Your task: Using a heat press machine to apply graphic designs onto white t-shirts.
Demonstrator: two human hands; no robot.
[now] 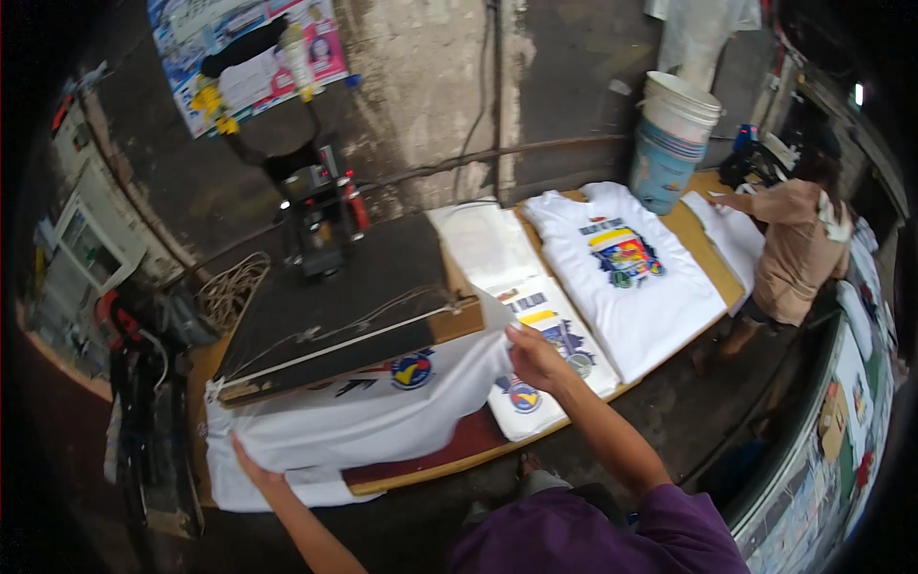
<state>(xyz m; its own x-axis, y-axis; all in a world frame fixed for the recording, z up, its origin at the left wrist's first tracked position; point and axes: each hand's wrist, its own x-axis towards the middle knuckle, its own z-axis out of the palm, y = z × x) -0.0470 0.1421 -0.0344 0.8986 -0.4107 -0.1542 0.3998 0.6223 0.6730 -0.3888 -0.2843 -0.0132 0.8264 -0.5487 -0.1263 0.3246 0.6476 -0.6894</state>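
Note:
A white T-shirt (421, 421) with printed marks lies partly under the raised black plate of a press (354, 268). Its near part is drawn out toward me, and much of it is hidden below the plate. My right hand (537, 359) is closed on the cloth's right edge, beside the plate's wooden corner, and holds it lifted. At the lower left, my left hand (256, 469) pinches the shirt's other side. Right of the press is a stack of printed white sheets (521, 407), just beyond the held cloth.
A white T-shirt with a colourful print (679, 316) lies flat farther right. Behind it stand stacked buckets (669, 143). Another person (794, 239) works at the table's far right end. Coiled rope (234, 292) lies left of the press. Dark red tabletop (421, 457) shows near me.

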